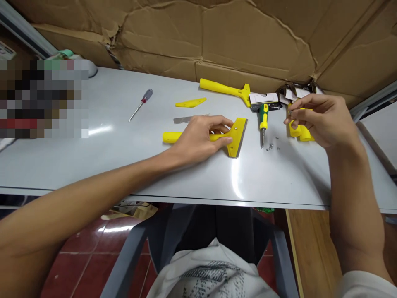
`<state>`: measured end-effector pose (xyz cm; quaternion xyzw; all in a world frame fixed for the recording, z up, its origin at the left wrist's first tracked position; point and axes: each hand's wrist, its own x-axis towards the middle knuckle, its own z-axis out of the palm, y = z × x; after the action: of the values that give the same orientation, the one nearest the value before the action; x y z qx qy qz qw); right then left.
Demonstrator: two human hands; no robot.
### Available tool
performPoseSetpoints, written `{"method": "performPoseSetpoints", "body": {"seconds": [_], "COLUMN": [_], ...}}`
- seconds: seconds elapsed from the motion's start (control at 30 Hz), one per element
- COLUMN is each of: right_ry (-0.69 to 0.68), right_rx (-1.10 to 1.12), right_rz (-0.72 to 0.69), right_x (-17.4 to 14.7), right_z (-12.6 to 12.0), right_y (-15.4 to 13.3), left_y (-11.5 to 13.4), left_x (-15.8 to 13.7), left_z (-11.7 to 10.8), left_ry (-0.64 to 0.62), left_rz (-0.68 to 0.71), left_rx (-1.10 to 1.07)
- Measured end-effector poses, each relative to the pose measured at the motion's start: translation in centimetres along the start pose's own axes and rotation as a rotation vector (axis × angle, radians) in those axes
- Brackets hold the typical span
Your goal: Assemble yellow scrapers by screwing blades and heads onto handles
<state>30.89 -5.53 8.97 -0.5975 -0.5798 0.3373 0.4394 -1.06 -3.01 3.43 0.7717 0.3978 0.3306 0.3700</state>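
My left hand [203, 138] is closed around the handle of a yellow scraper [238, 133], which lies on the table with its blade edge to the right. Two small screws show in the scraper's head. Raised over the table's right side, my right hand [327, 118] pinches a small metal screw [290, 112] between thumb and fingers. Several loose screws [270, 147] lie below and left of that hand. Beside them is a green and yellow screwdriver [263, 117], tip toward me. A loose flat blade [181, 120] sits partly hidden behind my left hand.
Behind are a yellow cover piece [190, 102], a second yellow scraper body [221, 87] and a grey-handled screwdriver [141, 104]. Black and white packs [264, 99] and yellow parts [305, 133] lie at the right. A cardboard wall [242, 41] closes the table's back edge.
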Motion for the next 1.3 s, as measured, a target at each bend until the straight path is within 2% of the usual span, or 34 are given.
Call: {"method": "performPoseSetpoints", "body": {"seconds": [0.1,0.23,0.4,0.6,0.9,1.0,1.17,1.3], "right_ry": [-0.020,-0.069,-0.142,-0.180,-0.046,0.015,0.096,0.180], "right_rx": [0.195,0.289,0.172,0.142,0.241,0.290,0.245,0.364], "right_rz": [-0.026,-0.019,0.045,0.033,0.076,0.090,0.039,0.047], "right_x": [0.0,-0.1,-0.4,-0.9,-0.5,-0.3,0.0,0.3], "right_z": [1.1,2.2,3.0,3.9,3.8,3.2,1.7,1.2], "right_y": [0.2,0.6,0.8,0.4,0.5,0.4,0.3,0.6], "left_y": [0.0,-0.1,0.0,0.1,0.3,0.5,0.2,-0.6], "left_x": [0.0,-0.1,-0.1,-0.1,-0.1,-0.2,-0.2,0.8], "left_z": [0.1,0.1,0.2,0.3,0.3,0.3,0.1,-0.9], "left_ry": [0.000,0.002,-0.005,-0.012,-0.026,-0.032,-0.019,0.008], "left_rz": [0.002,0.005,0.006,0.016,0.019,0.011,0.006,0.010], "left_rx": [-0.009,-0.004,0.003,-0.014,0.007,0.004,-0.005,-0.027]}}
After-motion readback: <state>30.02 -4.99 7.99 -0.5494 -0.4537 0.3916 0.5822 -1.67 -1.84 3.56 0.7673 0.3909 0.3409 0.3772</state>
